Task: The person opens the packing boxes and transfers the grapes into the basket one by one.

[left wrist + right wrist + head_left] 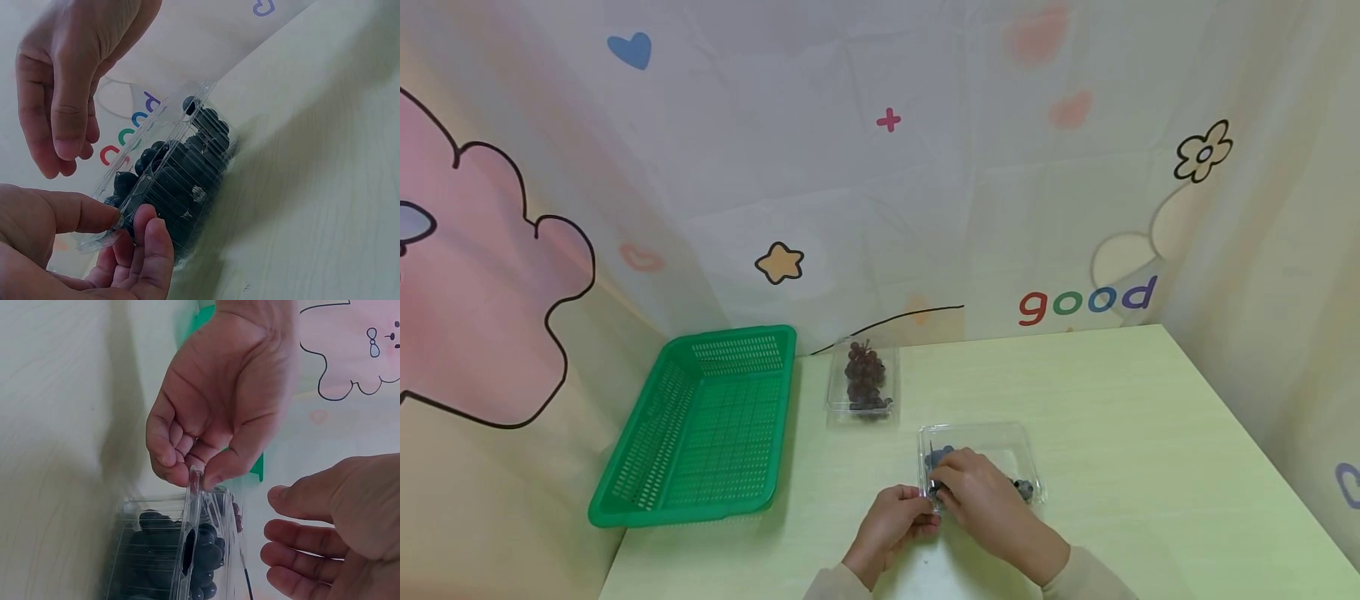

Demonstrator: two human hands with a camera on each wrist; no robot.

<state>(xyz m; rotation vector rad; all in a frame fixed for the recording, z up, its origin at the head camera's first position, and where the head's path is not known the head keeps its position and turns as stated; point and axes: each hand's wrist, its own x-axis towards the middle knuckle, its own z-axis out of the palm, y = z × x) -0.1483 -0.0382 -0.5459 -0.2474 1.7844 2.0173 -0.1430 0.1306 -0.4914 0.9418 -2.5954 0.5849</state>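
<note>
A clear plastic clamshell box (pixel 1000 437) stands on the table before me, with dark blue-black, grape-like fruits (pixel 1024 489) inside. My left hand (pixel 891 527) pinches its near left corner; in the left wrist view the thumb lies on the rim and the fingers curl below. My right hand (pixel 988 504) is over the box's left part in the head view. The right wrist view shows that hand (pixel 344 531) beside the box, its fingers apart and nothing between them. Round dark fruits (pixel 178 181) show through the ribbed wall.
Behind, to the left, another clear plastic box (pixel 838 387) contains a bunch of dark red grapes (pixel 865 371). A green plastic basket (pixel 778 433) stands at the table's left side. A printed curtain (pixel 850 200) hangs along the table's back edge.
</note>
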